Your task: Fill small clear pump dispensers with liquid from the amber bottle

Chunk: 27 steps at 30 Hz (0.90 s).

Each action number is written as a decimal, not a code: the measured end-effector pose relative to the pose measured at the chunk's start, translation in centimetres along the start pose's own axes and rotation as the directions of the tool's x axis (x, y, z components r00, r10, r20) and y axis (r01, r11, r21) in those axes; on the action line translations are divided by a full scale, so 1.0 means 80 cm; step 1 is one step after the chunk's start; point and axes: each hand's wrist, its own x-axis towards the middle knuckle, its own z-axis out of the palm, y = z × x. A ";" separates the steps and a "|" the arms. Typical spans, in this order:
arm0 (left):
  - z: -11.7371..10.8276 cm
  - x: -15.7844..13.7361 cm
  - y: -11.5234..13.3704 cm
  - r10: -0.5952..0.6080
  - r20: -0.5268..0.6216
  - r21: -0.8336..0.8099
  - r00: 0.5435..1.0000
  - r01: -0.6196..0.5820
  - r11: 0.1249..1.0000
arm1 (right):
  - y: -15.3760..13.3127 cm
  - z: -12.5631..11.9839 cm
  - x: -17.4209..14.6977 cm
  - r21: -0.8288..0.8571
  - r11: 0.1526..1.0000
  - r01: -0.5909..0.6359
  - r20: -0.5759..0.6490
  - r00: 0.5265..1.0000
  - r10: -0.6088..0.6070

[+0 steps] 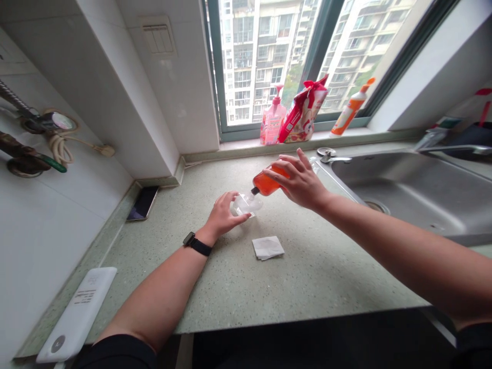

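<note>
My left hand [225, 215] is curled around a clear, see-through container [246, 205] low over the counter, thumb on its near side. In my right hand [300, 179] is a bottle of orange-red liquid [269, 180], tipped with its dark neck down and to the left. That neck is right at the clear container's opening; whether the two touch, I cannot tell. My fingers lie over the upper part of the bottle and hide it. A folded white tissue [268, 247] lies on the speckled green counter [246, 292], on the near side of both hands.
To the right is a steel sink [415, 189] with a faucet [430, 136]. A pink pump bottle [272, 120], a red bag [303, 113] and an orange-white bottle [349, 110] stand on the windowsill. Leftward lie a phone [143, 203] and a long white device [79, 312].
</note>
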 end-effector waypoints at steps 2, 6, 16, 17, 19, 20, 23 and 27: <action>-0.001 0.000 0.001 0.001 0.002 0.001 1.000 -0.001 1.000 | -0.001 0.000 0.000 0.002 1.000 -0.004 -0.001 1.000 0.004; -0.001 0.000 0.001 -0.002 0.008 -0.002 1.000 0.002 1.000 | -0.002 -0.001 0.002 -0.014 1.000 -0.001 -0.013 1.000 0.001; 0.000 -0.001 -0.001 0.004 0.002 0.010 1.000 -0.004 1.000 | -0.002 -0.008 0.004 -0.023 1.000 0.009 0.025 1.000 -0.008; 0.000 -0.001 -0.001 0.003 0.002 0.010 1.000 -0.003 1.000 | -0.002 -0.008 0.005 -0.024 1.000 0.007 0.030 1.000 -0.007; 0.000 -0.001 -0.001 0.001 0.006 0.008 1.000 -0.001 1.000 | -0.003 -0.009 0.005 -0.025 1.000 0.002 0.038 0.999 -0.001; 0.000 -0.001 -0.001 0.000 0.008 0.008 1.000 0.000 1.000 | -0.003 -0.009 0.005 -0.026 1.000 0.001 0.039 0.999 0.000; -0.001 -0.001 -0.001 -0.004 0.012 0.007 1.000 0.004 1.000 | -0.002 -0.009 0.004 -0.038 0.999 0.010 0.024 1.000 -0.009; -0.001 -0.001 0.000 -0.008 0.014 0.003 1.000 0.008 1.000 | -0.003 -0.009 0.005 -0.040 0.999 0.024 0.005 1.000 -0.023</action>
